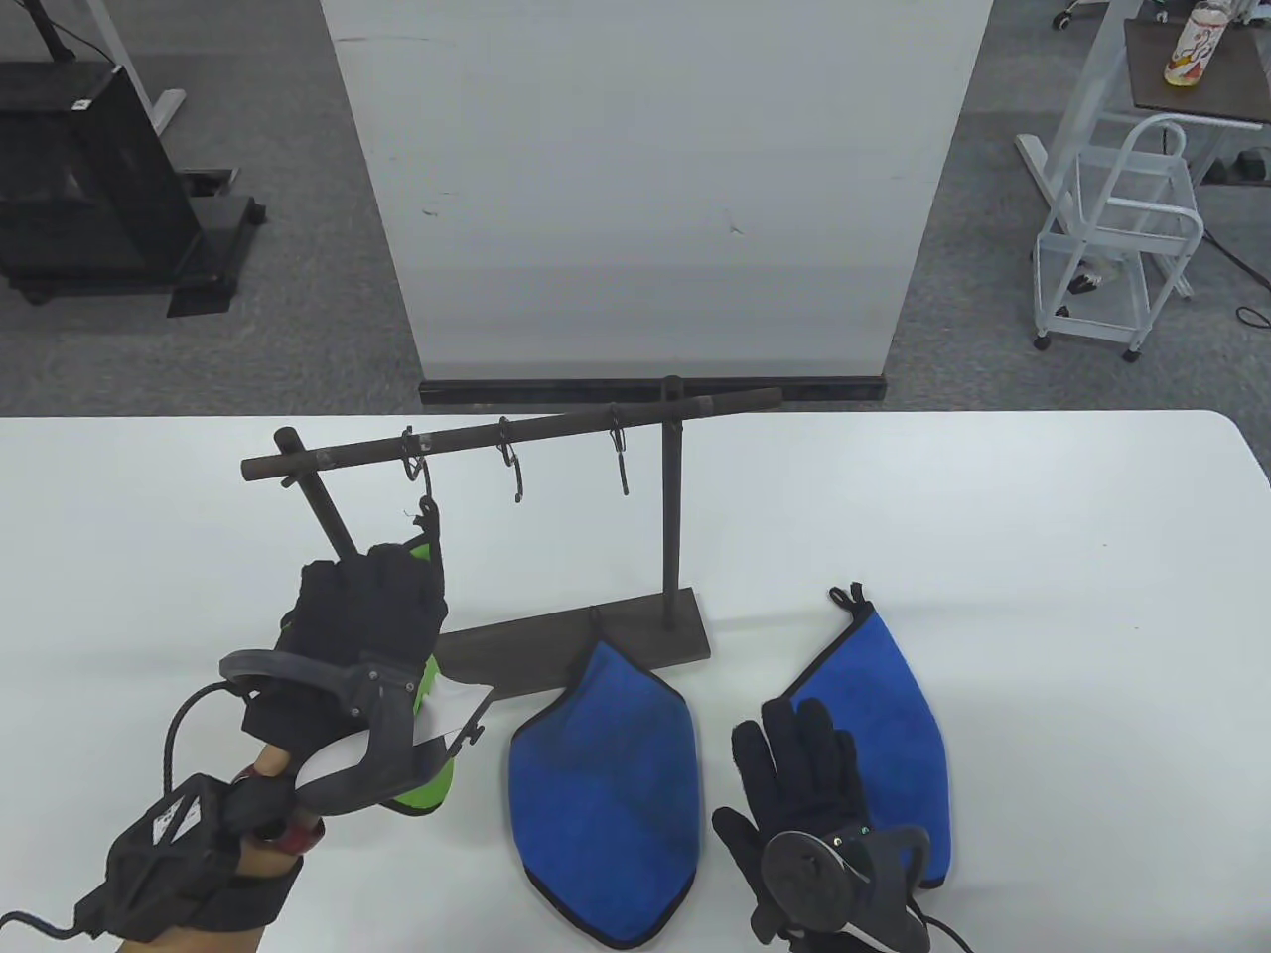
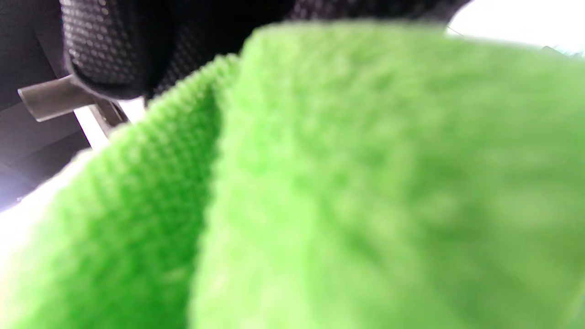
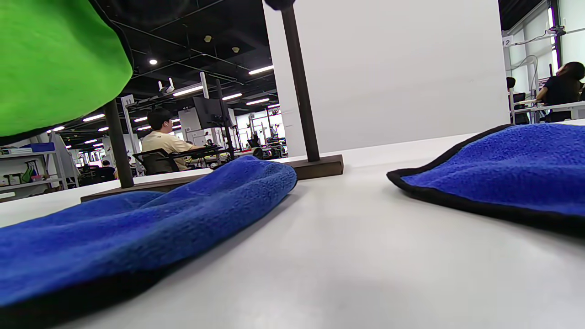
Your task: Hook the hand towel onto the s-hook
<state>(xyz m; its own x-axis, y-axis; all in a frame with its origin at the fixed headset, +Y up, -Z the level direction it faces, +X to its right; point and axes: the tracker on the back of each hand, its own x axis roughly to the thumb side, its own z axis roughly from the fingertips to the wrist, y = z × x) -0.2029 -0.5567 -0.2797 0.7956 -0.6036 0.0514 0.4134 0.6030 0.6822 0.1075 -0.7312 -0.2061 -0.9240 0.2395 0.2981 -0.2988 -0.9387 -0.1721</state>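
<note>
My left hand [image 1: 372, 606] grips a green hand towel [image 1: 429, 784] and holds it up under the leftmost S-hook [image 1: 417, 465] of a dark wooden rack [image 1: 516, 434]. The towel's black loop [image 1: 429, 516] reaches up to that hook's lower end; whether it sits on the hook I cannot tell. The green towel fills the left wrist view [image 2: 347, 183] and shows at the top left of the right wrist view [image 3: 55, 64]. My right hand [image 1: 804, 784] rests flat and open on the table, partly on a blue towel [image 1: 894, 715].
A second blue towel [image 1: 606, 794] lies in front of the rack's base [image 1: 596, 635]. Two more S-hooks [image 1: 513, 467] hang free on the bar. A white board [image 1: 645, 189] stands behind the table [image 1: 993, 536].
</note>
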